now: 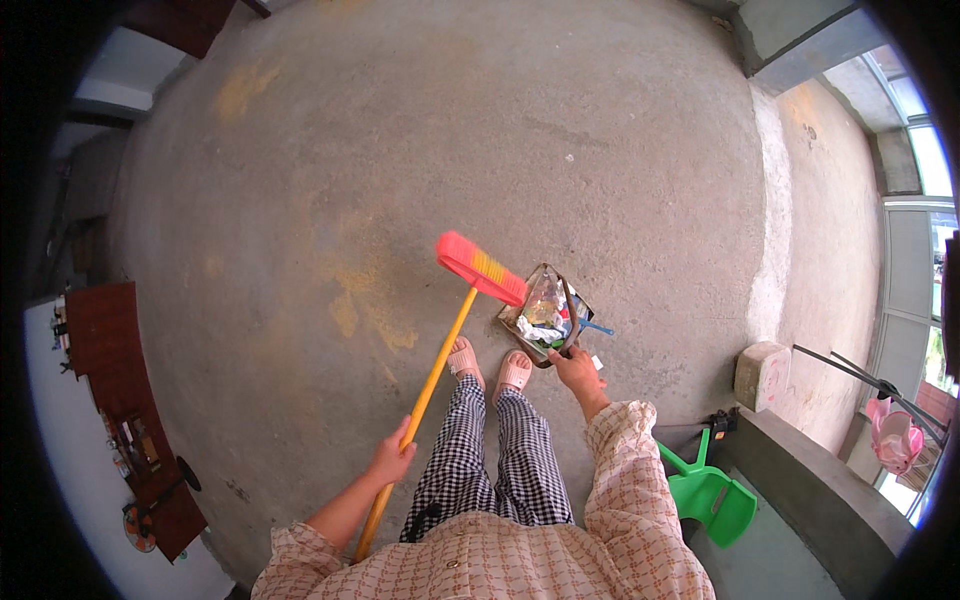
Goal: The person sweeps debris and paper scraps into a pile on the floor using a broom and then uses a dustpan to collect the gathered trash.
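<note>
My left hand (391,459) is closed round the yellow wooden handle of a broom (432,378). The broom's head, red with red and yellow bristles, is tilted up in front of me, its right end beside a dustpan (512,322). My right hand (577,368) grips the dustpan by its dark curved handle, just ahead of my feet. Rubbish (543,322) fills the pan: crumpled white paper, clear plastic and bits of green, red and blue, with a blue stick poking out to the right. Fingers of the right hand partly hide the handle's near end.
Bare concrete floor (450,130) with yellow stains spreads ahead. A green plastic dustpan (715,500) is at the lower right, near a low concrete ledge (820,490) and a stone block (762,376). A dark red table (130,400) stands at the left.
</note>
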The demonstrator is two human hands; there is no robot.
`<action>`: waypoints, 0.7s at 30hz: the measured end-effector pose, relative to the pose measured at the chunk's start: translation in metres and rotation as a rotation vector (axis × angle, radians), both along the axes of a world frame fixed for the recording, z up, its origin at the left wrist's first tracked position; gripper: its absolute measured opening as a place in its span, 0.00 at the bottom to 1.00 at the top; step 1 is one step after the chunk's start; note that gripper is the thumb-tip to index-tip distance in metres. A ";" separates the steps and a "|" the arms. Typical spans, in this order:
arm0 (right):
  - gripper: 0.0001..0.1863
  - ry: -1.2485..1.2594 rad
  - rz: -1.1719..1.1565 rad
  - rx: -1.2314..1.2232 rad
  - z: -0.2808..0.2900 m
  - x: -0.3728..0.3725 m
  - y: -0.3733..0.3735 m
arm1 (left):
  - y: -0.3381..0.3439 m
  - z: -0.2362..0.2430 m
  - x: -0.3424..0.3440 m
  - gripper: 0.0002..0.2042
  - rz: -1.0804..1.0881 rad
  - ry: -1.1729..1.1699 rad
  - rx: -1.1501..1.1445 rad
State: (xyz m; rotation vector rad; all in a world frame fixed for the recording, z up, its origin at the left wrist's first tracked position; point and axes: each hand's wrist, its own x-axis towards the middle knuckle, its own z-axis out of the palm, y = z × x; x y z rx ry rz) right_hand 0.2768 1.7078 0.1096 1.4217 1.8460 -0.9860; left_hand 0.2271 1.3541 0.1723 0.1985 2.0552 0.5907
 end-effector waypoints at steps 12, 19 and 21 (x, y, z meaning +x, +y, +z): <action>0.22 -0.058 -0.143 0.173 -0.007 0.101 0.028 | -0.023 0.014 -0.051 0.13 0.578 -0.479 0.072; 0.21 -0.108 -0.267 0.265 0.039 0.174 0.015 | 0.003 0.090 -0.032 0.07 0.882 -0.784 0.132; 0.20 -0.090 -0.333 0.313 0.038 0.205 0.013 | -0.017 0.094 -0.018 0.08 0.785 -0.784 0.111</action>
